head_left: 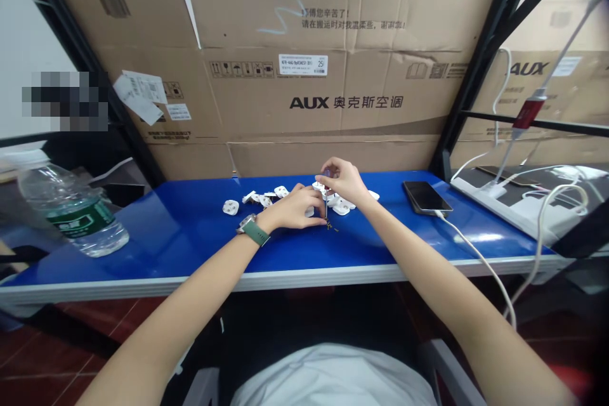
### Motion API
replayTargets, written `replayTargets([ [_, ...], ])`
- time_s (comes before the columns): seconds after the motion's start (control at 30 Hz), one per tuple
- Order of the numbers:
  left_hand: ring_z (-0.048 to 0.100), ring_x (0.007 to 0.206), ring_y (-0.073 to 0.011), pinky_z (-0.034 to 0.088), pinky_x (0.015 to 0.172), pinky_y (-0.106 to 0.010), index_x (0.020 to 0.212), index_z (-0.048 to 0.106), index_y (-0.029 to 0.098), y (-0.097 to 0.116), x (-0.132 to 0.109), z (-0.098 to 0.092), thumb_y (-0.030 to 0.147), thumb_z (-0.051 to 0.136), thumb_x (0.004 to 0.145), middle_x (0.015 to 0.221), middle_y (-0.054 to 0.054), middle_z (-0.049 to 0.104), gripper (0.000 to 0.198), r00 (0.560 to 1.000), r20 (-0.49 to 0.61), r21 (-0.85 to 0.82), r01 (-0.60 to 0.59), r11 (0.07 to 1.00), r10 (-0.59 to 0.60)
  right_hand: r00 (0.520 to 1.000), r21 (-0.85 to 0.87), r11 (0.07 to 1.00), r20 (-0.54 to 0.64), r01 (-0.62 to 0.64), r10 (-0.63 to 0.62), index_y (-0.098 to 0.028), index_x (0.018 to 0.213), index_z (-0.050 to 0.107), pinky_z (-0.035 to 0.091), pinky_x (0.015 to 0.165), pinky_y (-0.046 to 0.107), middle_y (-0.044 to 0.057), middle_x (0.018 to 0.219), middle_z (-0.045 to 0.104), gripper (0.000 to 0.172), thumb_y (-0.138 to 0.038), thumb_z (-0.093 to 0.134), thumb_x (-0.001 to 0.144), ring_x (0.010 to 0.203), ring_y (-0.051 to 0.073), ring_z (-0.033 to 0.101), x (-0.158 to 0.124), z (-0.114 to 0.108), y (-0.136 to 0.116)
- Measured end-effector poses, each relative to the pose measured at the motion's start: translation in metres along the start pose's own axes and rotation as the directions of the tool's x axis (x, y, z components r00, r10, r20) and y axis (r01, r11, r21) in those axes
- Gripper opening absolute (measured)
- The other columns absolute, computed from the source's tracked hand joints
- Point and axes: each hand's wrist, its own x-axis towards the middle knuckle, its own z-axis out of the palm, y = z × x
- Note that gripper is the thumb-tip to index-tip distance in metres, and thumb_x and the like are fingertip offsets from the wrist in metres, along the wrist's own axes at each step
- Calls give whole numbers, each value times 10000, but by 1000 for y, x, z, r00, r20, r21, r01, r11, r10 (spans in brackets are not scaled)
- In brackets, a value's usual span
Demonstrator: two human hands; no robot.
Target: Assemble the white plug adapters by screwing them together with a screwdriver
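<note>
Right hand (343,181) pinches screwdriver (326,203) upright — left hand (295,208) beside tip.

Water bottle (71,209) lying left, phone (426,196) charging right, perhaps a lamp (528,115) beyond

The desk (181,228) has a glossy blue top with a pale front edge. A scatter of small white plug parts (266,198) lies near its middle, with 1 white piece (231,207) a little apart to their left. A few small dark screws (332,225) lie just in front of the pile. At the left end a clear water bottle (71,209) with a green label lies on its side. To the right a black phone (427,196) lies flat, screen up, with a white cable (476,254) running off the front edge.
</note>
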Motion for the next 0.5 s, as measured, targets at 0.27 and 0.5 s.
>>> replayTargets([
  [0.27,614,1060,-243,321,931,-403,872,754,251,-3,0,1,406,666,925,1009,-39,723,186,1000,28,16,-9,1000,9,1000,-51,999,-26,2,-3,-192,867,641,497,446,231,-14,729,613,191,-330,732,771,522,116,582,1,-3,1],
  [0.5,595,1057,-248,326,960,-416,946,746,264,0,-1,-5,408,637,936,1066,-38,695,181,998,6,75,54,996,-55,995,-158,985,-60,70,-81,-192,884,660,485,583,264,1,781,665,120,-274,683,799,583,127,580,4,-5,6],
])
